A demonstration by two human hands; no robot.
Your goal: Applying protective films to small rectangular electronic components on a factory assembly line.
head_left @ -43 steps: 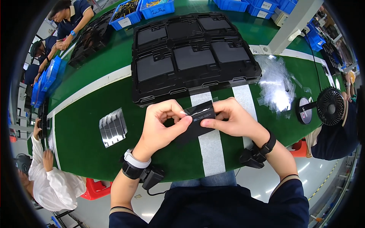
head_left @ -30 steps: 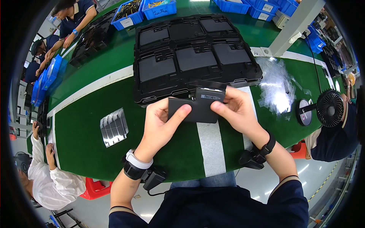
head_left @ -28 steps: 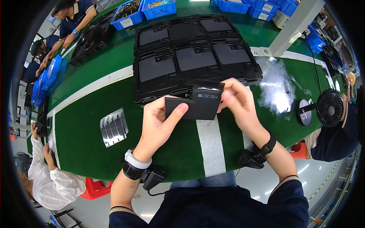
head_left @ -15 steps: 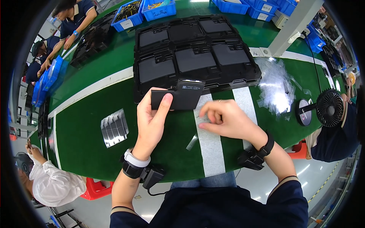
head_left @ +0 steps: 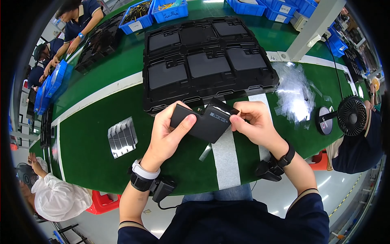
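My left hand [head_left: 165, 136] grips a flat, black L-shaped battery pack [head_left: 203, 127] with a small printed label, thumb across its near face. The pack is tilted, its right end lower. At its upper right corner, the thumb and fingers of my right hand [head_left: 252, 122] are pinched together against the edge; whether a thin film is between them cannot be made out. Just beyond stands a black compartment tray [head_left: 211, 86] holding several similar dark flat packs [head_left: 208, 65]. A small clear strip [head_left: 206, 152] lies on the green mat below the pack.
A silver sheet of strips [head_left: 122, 137] lies left; a heap of clear film pieces [head_left: 294, 95] lies right, near a black fan [head_left: 352, 116]. A grey post [head_left: 313, 34] rises behind. Blue bins [head_left: 170, 11] line the back. Other people [head_left: 81, 20] sit around the table.
My right hand has moved up and closed at the battery pack's right corner. The pack has tipped clockwise and come slightly nearer, still in my left hand.
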